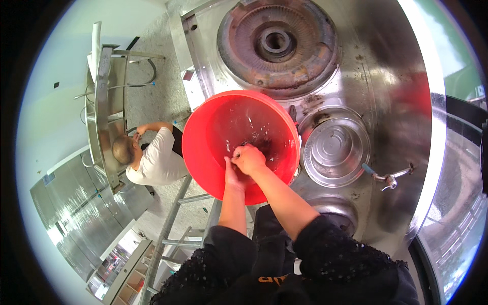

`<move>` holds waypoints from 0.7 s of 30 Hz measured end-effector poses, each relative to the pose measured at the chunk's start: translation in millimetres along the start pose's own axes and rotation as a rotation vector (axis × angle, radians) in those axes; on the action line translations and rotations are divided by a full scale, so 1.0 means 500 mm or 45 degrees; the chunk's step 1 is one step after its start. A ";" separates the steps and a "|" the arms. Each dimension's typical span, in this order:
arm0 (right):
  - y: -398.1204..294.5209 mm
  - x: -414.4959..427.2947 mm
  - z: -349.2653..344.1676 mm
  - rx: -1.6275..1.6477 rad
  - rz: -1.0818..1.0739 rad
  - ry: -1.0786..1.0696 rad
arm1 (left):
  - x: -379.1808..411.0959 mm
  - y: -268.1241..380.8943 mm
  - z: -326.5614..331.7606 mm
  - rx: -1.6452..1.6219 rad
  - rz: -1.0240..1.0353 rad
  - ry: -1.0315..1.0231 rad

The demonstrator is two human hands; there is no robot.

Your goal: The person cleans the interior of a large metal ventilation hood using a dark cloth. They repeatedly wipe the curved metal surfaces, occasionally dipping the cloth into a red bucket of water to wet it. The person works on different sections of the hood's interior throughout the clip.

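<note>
Both my hands are inside a red plastic bucket (198, 152), over murky grey water (232, 118) with whitish flecks or glints on it. My right hand (249, 158) is curled into a fist, its fingers turned toward the left. Close against it on the left is my left hand (231, 173), with the fingers touching the right. Just beyond the right fist shows a dark patch (264, 145); whether it is a wet cloth in my grip or only shadow in the water, I cannot tell. The palms and anything inside them are hidden.
A large round wok burner (276, 42) is set in the stainless steel stove top (366, 87). Right of the bucket are a round metal basin (335, 146) and a swivel faucet (389, 179). A metal ladder (167, 232) stands lower left. Beyond, a person (156, 158) works beside a steel table (108, 114).
</note>
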State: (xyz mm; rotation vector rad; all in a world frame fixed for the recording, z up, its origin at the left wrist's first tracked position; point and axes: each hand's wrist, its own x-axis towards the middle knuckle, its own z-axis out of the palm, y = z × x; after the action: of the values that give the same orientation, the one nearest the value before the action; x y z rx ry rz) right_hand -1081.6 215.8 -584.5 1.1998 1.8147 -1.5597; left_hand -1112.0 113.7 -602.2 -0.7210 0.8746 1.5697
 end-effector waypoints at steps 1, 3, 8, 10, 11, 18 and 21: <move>-0.035 -0.072 -0.030 0.059 -0.145 0.023 | 0.016 0.009 -0.050 -0.049 0.020 -0.293; -0.056 -0.176 -0.065 0.165 -0.372 0.097 | 0.036 0.023 -0.068 -0.043 0.030 -0.301; -0.082 -0.231 -0.071 0.282 -0.471 0.309 | 0.020 0.021 -0.008 0.032 -0.047 0.038; -0.068 -0.149 -0.079 0.215 -0.396 0.525 | -0.010 0.010 0.026 0.075 -0.074 0.156; -0.057 -0.105 -0.090 0.286 -0.314 0.639 | -0.041 0.014 0.052 0.078 -0.087 0.199; 0.049 -0.025 -0.082 1.353 -0.013 0.113 | -0.150 0.042 0.177 0.055 0.059 0.037; 0.000 -0.107 -0.139 2.059 0.093 -0.329 | -0.140 0.057 0.139 0.153 -0.114 0.007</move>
State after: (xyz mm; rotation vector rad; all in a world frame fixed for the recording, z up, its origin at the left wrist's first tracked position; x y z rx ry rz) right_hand -1040.6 265.0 -524.2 1.3747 0.0022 -2.9640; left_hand -1127.5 133.0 -502.3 -0.6701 0.9202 1.4239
